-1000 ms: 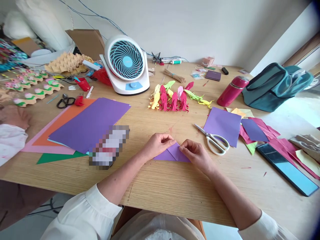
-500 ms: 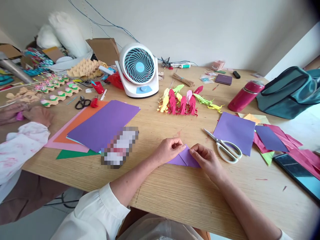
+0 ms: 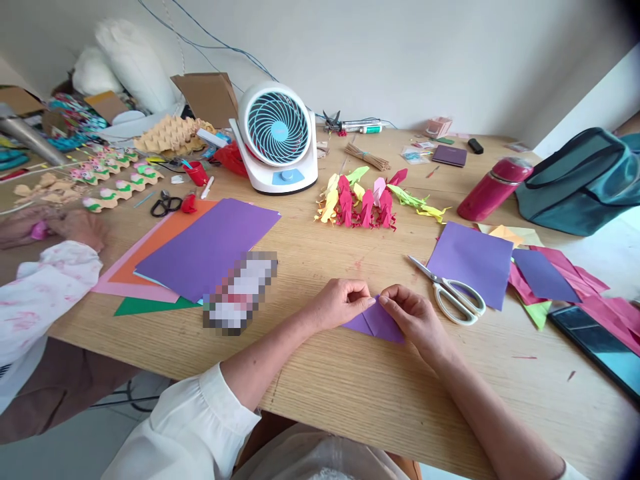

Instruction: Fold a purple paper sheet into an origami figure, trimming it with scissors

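Between my hands, close to the table's front edge, lies a folded sheet of purple paper (image 3: 374, 323) with creases on its face. My left hand (image 3: 345, 303) pinches the upper left part of the paper between thumb and fingers. On the upper right side, my right hand (image 3: 407, 310) grips it the same way, the two thumbs nearly meeting. White-handled scissors (image 3: 457, 301) rest just right of my right hand, partly over a purple paper square (image 3: 475, 260).
Colourful folded paper figures (image 3: 364, 203) stand beyond my hands, right of a white fan (image 3: 279, 133). Coloured sheets (image 3: 210, 247) and a pixelated object (image 3: 240, 293) lie left. Rightward are a red bottle (image 3: 495, 190), teal bag (image 3: 580, 190) and phone (image 3: 595, 347). A co-worker's hands (image 3: 80, 227) work at far left.
My fingertips have shifted slightly along the purple paper's top and drawn closer together. The paper has turned a little, its right corner now lower. The rest of the table looks the same.
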The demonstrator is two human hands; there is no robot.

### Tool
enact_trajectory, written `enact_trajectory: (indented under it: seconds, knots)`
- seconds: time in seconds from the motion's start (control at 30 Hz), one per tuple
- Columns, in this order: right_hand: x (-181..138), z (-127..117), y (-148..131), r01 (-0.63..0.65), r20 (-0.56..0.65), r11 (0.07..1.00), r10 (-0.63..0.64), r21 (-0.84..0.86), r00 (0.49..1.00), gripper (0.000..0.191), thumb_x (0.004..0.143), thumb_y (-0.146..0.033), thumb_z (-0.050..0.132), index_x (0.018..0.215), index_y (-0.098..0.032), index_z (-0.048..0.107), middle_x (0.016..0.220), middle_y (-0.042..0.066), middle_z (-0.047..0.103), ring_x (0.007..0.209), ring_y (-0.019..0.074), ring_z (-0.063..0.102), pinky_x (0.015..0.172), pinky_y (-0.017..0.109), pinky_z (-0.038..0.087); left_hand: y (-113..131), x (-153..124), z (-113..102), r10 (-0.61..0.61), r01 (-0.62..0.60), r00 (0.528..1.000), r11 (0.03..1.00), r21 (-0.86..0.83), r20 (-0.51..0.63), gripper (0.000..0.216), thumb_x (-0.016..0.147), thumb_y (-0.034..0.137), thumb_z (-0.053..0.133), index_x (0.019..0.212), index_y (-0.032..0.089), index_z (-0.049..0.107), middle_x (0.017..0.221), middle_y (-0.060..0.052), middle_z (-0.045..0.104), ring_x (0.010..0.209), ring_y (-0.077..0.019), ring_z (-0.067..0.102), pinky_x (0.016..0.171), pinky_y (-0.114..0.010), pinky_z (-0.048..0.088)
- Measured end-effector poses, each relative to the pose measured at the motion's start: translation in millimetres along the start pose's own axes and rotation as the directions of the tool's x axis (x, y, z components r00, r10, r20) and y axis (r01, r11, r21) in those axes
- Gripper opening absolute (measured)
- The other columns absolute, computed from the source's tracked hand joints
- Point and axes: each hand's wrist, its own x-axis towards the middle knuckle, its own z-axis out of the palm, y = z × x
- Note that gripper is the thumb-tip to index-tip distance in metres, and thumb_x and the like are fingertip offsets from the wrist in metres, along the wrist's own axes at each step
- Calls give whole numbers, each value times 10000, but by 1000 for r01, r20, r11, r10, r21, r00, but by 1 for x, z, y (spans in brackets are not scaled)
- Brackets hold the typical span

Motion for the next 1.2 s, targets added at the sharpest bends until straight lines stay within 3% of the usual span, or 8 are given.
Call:
enact_trajectory:
  seconds: [0.2,0.5,0.9,1.2]
  knots:
    - [1,-1,2,36,-50,998,-39,-58,998,464,758,-636,725,760,-195,584,642,-20,493,551,109,380,488,246,301,-1,-2,3,-4,4,1000,1000,8,5,268,881,344,583,677,176,537,603,56,466,577,-92,418,549,-224,311]
    - [2,-3,3,21,-68,1000,-22,-11,997,396,784,-590,714,792,-218,579,653,-21,495,556,126,402,497,262,305,-1,-2,1,-24,24,1000,999,-28,-13,255,872,335,589,675,178,547,618,52,482,601,-95,435,579,-225,330]
    - [6,-6,-4,19,-229,993,7,114,973,442,716,-604,743,760,-219,530,615,-47,435,536,105,337,495,252,270,-6,3,-11,-139,140,990,976,-166,19,304,861,430,580,696,182,521,623,43,493,551,-100,491,507,-212,389]
    - [7,-3,-5,-6,-190,995,25,104,982,498,675,-662,758,701,-208,554,592,-40,460,522,100,342,481,253,254,-8,5,-14,-117,105,990,983,-148,-76,321,847,438,622,688,180,517,612,58,447,538,-78,420,524,-205,336]
